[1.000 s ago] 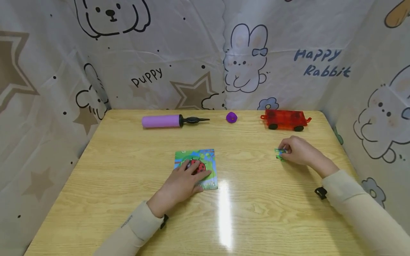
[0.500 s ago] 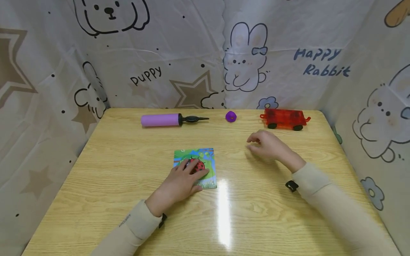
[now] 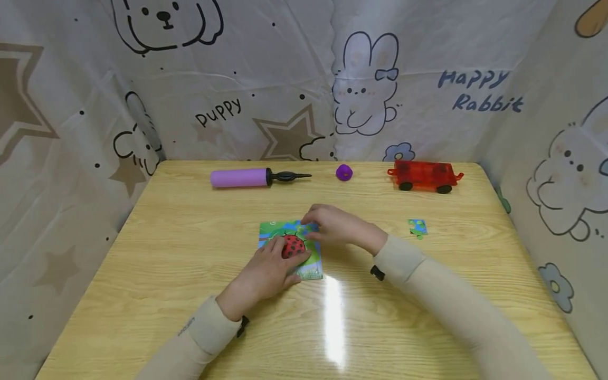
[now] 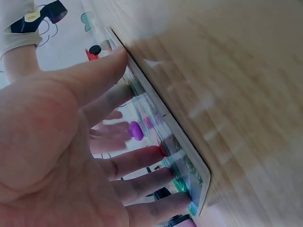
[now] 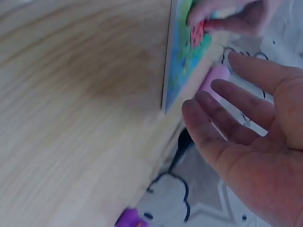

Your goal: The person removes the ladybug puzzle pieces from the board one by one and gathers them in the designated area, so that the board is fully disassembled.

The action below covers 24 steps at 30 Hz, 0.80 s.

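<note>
A square ladybug jigsaw puzzle (image 3: 311,268) lies flat on the table in front of the person. The left hand (image 3: 271,266) rests on it with spread fingers, covering part of the red ladybug (image 3: 293,246). In the left wrist view its fingertips (image 4: 165,175) press on the puzzle face. The right hand (image 3: 334,226) hovers at the puzzle's upper right corner, thumb and fingers apart. Nothing shows between its relaxed fingers (image 5: 203,123) in the right wrist view. To the right, a blue and green puzzle piece (image 3: 418,226) lies loose on the table.
Along the table's back edge lie a purple hand pump (image 3: 239,178) with a black nozzle, a small purple round object (image 3: 344,172) and a red translucent toy wagon (image 3: 424,176). A printed curtain (image 3: 285,63) stands around the table's back and sides.
The right hand has let go of the small puzzle piece at the right and moved left to the puzzle's upper right corner. The left hand has stayed on the puzzle.
</note>
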{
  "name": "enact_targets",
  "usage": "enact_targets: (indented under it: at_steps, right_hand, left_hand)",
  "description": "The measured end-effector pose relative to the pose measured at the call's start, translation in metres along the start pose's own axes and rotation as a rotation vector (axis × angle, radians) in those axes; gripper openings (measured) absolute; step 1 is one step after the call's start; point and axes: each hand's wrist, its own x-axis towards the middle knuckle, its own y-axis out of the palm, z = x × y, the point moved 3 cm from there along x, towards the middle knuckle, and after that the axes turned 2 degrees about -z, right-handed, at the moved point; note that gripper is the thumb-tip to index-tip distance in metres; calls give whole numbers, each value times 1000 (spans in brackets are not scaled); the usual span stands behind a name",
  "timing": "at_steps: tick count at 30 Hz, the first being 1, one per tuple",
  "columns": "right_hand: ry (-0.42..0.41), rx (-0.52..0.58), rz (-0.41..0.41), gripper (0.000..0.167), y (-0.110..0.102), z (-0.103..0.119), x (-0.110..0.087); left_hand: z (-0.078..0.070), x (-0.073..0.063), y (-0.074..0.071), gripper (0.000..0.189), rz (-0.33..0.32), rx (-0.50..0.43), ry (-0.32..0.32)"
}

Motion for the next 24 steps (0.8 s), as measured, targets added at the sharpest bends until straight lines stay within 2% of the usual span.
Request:
enact_targets:
  at_steps: [4,8,13,16,19,24]
  right_hand:
    - [10,-27,51,32,14,9,15]
    - [90,-36,60,33,25,17,23]
    - [180,-84,33,33,30,24,28]
    - [212,-116,30,31,30,27,31]
    - [237,-140,38,31,30,30,34]
    - [285,-152,57,36,28,32,38]
  left_hand:
    - [0,0,1,55,40,48,-17]
    - [0,-3,2,53,59,94,-33]
    - [2,-7,1,52,-12,94,34]
    - [4,-12,0,52,-42,49,59]
    - [7,-16,0,52,-34,-9,36]
    - [10,-21,1,51,7,-83,-59]
